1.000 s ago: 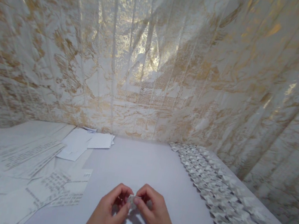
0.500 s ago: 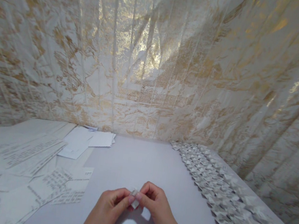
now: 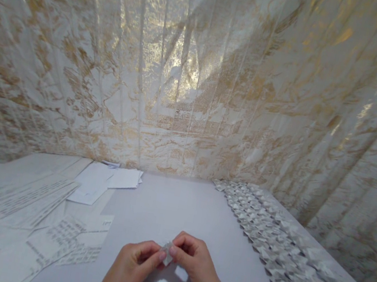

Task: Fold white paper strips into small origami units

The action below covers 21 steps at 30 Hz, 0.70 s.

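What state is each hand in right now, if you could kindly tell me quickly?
Left hand: closed, pinching a small folded paper piece.
Right hand: closed, pinching the same small folded paper piece.

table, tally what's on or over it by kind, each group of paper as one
Hands: 2, left hand and right hand
Held folded paper piece: 1
Group of folded pieces, right, too many to count singly: 1
Group of printed sheets, left: 1
Group of bright white sheets, far left: 1
Total: 6
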Tool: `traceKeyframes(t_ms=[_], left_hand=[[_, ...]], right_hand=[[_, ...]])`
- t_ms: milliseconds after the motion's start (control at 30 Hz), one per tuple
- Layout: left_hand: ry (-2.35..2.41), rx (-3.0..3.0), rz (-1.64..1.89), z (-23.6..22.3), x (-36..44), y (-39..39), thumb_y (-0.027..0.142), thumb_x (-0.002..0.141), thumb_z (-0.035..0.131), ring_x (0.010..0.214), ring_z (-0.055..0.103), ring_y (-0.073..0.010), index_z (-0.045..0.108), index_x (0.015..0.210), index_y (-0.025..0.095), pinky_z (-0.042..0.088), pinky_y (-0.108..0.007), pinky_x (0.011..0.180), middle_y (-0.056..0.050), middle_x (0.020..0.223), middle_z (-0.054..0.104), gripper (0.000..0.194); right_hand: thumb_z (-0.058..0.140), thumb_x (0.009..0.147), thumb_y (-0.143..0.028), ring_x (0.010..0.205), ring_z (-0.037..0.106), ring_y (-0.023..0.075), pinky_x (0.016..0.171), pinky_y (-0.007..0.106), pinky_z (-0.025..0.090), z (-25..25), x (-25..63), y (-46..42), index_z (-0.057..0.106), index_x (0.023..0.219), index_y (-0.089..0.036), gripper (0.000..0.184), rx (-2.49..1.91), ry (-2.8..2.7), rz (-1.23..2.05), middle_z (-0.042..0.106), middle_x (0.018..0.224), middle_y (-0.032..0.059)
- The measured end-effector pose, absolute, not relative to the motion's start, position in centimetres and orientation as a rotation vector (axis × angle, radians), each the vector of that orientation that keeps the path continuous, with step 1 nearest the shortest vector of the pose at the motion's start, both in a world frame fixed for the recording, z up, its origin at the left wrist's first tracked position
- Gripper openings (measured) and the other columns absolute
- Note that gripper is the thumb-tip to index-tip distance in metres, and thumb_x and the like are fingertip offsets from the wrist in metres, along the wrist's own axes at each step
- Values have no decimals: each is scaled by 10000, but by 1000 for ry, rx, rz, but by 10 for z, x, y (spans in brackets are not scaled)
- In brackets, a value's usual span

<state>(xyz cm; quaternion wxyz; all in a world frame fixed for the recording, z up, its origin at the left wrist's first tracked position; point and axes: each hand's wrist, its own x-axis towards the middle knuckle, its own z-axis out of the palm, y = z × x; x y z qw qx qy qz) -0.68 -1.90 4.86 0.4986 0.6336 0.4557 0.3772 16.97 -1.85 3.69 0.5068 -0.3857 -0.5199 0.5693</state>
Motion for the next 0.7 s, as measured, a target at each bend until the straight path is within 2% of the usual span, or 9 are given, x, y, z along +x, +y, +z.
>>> traceKeyframes(t_ms=[233,400,567,633,700], left_hand=[[1143,1578,925,53,-6,-19,510,800,613,621,550,-189,728,630,188,377,-282,619,-9,611,692,382],[1119,1568,926,53,-6,-13,488,808,602,625,546,-187,726,627,183,374,-285,620,-13,622,700,376],[1062,1536,933,51,-9,-10,472,818,630,625,595,-199,743,647,165,414,-301,639,-37,609,708,369],[1023,1497,958,50,-10,-10,468,806,642,656,634,-211,777,764,163,451,-307,660,-48,660,739,336],[996,1436,1004,50,-10,-9,461,774,679,744,680,-231,785,931,176,485,-312,696,-64,786,784,342]], right_hand=[[883,657,-558,528,496,116,551,251,362,33,173,-13,685,630,-155,450,-1046,-1268,1323,631,569,0],[854,685,-537,545,508,126,561,255,395,35,176,-12,727,641,-156,404,-1061,-1301,1313,639,588,8],[795,756,-500,489,421,113,493,236,324,41,176,-18,756,666,-163,351,-1165,-1397,1133,517,491,-42],[756,803,-465,487,458,123,503,240,359,43,176,-21,782,714,-170,309,-1157,-1420,1066,548,497,-33],[724,840,-421,549,570,156,569,257,442,45,177,-22,815,799,-190,252,-1113,-1453,1006,665,584,5]])
